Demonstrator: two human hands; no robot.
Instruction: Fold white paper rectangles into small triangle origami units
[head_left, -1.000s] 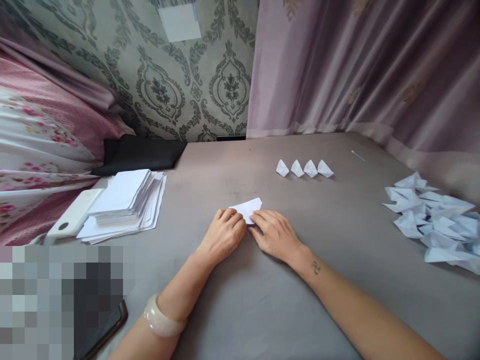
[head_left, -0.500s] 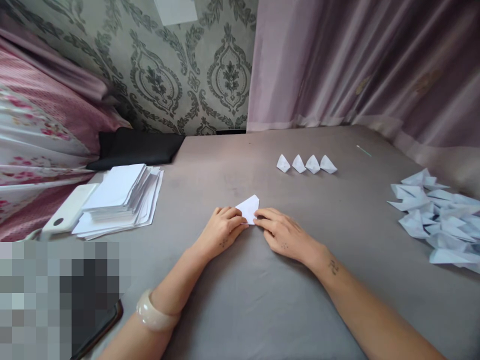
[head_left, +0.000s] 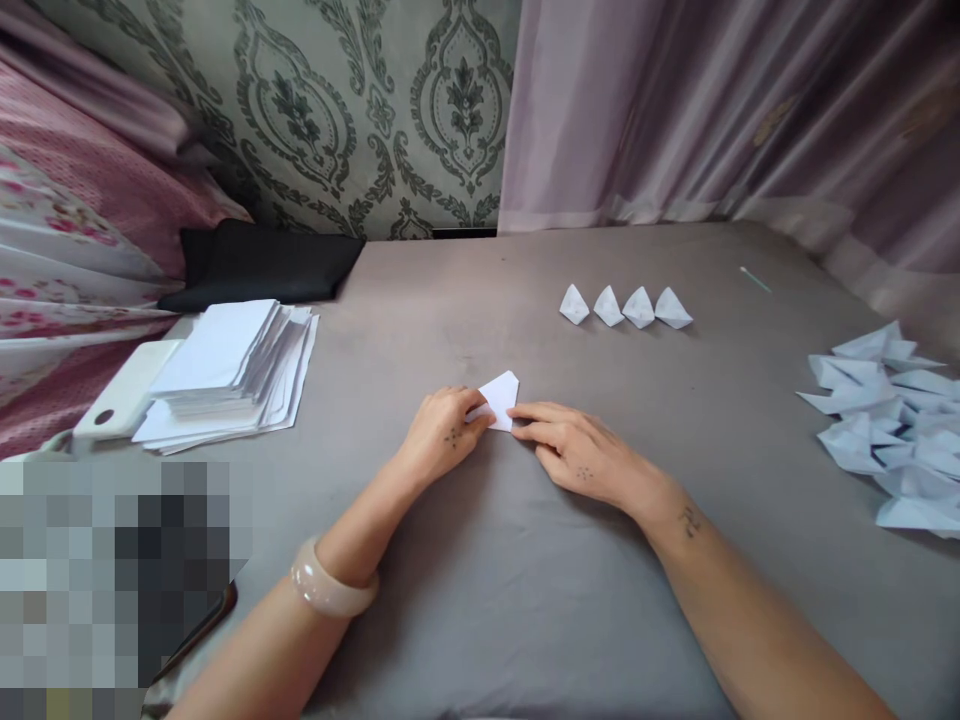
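A small folded sheet of white paper (head_left: 504, 393) lies on the grey cloth in front of me, with slanted upper edges and a blunt top. My left hand (head_left: 448, 430) is closed on its left side, thumb near the lower edge and the other fingers curled above. On the right, my right hand (head_left: 581, 448) holds the paper's lower right edge with its fingertips. Part of the paper is hidden under the left fingers.
Several folded white paper shapes (head_left: 638, 307) stand in a row farther back. More folded paper pieces (head_left: 877, 400) are heaped at right. Left are a paper stack (head_left: 214, 345), a white device (head_left: 124, 390) and black cloth (head_left: 270, 262). A thin stick (head_left: 755, 279) lies at back right.
My left fingers have shifted on the paper, with the thumb now higher at its lower edge. The right hand stays at the right edge. The whole view has tilted slightly downward.
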